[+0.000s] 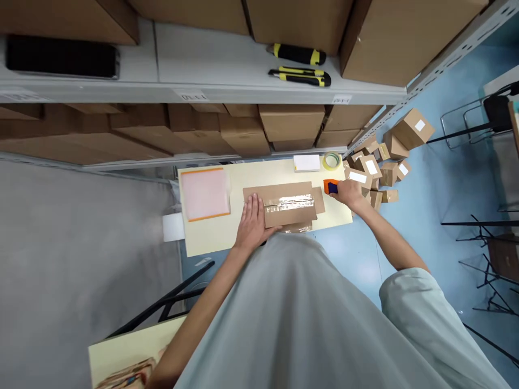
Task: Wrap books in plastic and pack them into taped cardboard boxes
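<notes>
A cardboard box lies on the cream table, with a shiny strip of clear tape along its top and flaps sticking out at its sides. My left hand presses flat on the box's left end, fingers stretched out. To the right of the box, my right hand is wrapped round an orange and dark blue tape dispenser, at the table's right end. The dispenser is apart from the box, and my fingers partly hide it.
Behind the box are a white box and a tape roll; bubble-wrap sheets lie left. Small cartons are heaped at right. A shelf above holds two utility knives, a black phone-like object and large cartons.
</notes>
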The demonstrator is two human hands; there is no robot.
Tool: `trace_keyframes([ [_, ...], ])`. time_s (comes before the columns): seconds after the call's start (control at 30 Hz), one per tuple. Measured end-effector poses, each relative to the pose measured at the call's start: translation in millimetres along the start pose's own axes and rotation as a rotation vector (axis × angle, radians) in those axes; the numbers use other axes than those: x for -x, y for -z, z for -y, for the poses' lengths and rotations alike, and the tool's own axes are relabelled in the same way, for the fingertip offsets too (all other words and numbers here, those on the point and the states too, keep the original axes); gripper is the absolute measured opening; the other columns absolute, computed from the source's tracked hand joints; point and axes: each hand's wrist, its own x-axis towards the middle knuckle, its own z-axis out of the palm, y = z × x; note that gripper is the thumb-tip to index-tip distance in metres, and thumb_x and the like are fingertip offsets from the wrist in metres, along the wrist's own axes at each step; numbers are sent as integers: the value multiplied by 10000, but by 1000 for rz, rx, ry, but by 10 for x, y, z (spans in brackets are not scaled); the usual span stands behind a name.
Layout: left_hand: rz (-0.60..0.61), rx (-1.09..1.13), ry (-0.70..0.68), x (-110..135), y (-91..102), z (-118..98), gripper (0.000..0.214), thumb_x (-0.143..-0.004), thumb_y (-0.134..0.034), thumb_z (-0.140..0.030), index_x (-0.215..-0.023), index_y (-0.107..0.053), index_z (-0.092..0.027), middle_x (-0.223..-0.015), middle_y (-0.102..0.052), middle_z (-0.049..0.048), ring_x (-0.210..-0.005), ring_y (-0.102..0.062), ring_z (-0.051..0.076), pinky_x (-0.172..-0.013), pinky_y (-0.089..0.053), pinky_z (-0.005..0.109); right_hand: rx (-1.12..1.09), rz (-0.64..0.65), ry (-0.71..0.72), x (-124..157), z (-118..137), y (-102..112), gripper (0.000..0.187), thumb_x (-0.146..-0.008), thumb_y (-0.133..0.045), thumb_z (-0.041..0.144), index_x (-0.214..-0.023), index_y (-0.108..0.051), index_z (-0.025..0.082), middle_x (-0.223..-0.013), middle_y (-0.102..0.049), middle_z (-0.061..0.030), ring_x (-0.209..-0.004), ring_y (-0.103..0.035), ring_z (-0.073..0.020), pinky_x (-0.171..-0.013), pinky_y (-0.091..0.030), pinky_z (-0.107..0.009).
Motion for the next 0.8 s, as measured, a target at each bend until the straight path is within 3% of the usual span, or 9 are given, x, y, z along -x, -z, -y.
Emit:
trace_keyframes([
  [0.1, -18, 2, -14, -11, 31, -9, 1356, -880, -537, -935, -1762, -142, 16, -1821, -99, 343, -1722, -65, 479, -1378, -124, 676, -44, -71, 24, 154, -1, 235, 603, -1034, -606, 678, -1256, -768, 141, -1213, -801, -269, -1171, -763, -413, -873, -545, -406],
  [0.2, -69, 11, -38, -92, 194, -58, 1236, -941, -525, -876, -1773, -168, -35, -1823, -148, 321, -1717, -108, 474, -1368, -183, 684, -77, -113, 103, 330, 128, 511, 637, -1033, -568, 724, -1206, -770, 144, -1176, -812, -254, -1143, -776, -409, -847, -536, -393],
  [0.4, -266, -23, -187, -545, 960, -287, 944, -1110, -425, -635, -1805, -12, -148, -1854, -122, 227, -1733, -73, 387, -1387, -191, 649, -178, -282, 296, 469, 614, 1213, 574, -1056, -538, 694, -1266, -722, 192, -1102, -839, -177, -1040, -809, -366, -785, -534, -353],
  [0.6, -463, -60, -236, -1077, 1764, -397, 932, -1122, -431, -601, -1801, 32, -162, -1861, -77, 213, -1738, -35, 362, -1394, -161, 648, -235, -572, 324, 300, 1255, 2108, 552, -1046, -568, 554, -1369, -611, 109, -1190, -821, -218, -1129, -792, -396, -891, -575, -387],
  [0.7, -514, -64, -227, -1237, 1997, -385, 916, -1121, -434, -596, -1799, -26, -135, -1854, -96, 234, -1735, -50, 372, -1389, -171, 657, -208, -667, 385, 140, 1538, 2510, 561, -1051, -546, 484, -1430, -539, 71, -1254, -794, -251, -1176, -769, -407, -955, -578, -427],
  [0.8, -544, -66, -221, -1313, 2108, -372, 897, -1122, -424, -598, -1793, -82, -111, -1848, -123, 247, -1735, -61, 377, -1388, -166, 664, -122, -732, 473, -55, 1770, 2786, 558, -1074, -484, 403, -1493, -481, 35, -1307, -766, -278, -1231, -738, -416, -1031, -555, -484],
])
